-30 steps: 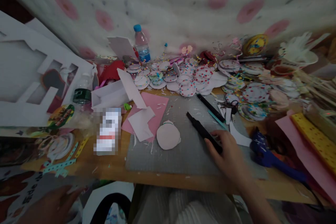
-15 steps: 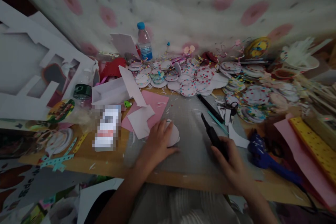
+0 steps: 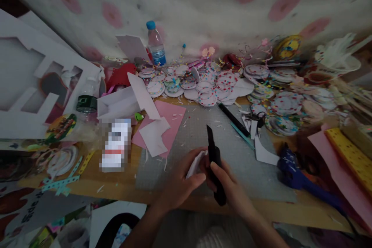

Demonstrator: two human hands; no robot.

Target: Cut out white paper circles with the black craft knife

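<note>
A black utility knife (image 3: 215, 166) is gripped in my right hand (image 3: 229, 186), its dark blade pointing up and away from me. Close beside it, my left hand (image 3: 181, 186) holds a small white paper piece (image 3: 197, 164) between thumb and fingers, tilted up off the mat. The fingers of my right hand come near or touch that piece; the exact contact is hidden. Both hands are over the front of the grey cutting mat (image 3: 186, 131). White paper scraps (image 3: 154, 135) lie on a pink sheet (image 3: 176, 116) left of the hands.
Stacks of dotted round paper pieces (image 3: 207, 97) line the back. A black pen-like tool (image 3: 232, 118) and keys (image 3: 257, 118) lie on the mat's far right. The blue glue gun (image 3: 290, 170) is at right. A phone (image 3: 116, 143), white box (image 3: 119, 102) and water bottle (image 3: 157, 44) stand left.
My left hand has lifted the white paper piece off the mat and turned it on edge. My right hand has brought the knife leftward, next to it.
</note>
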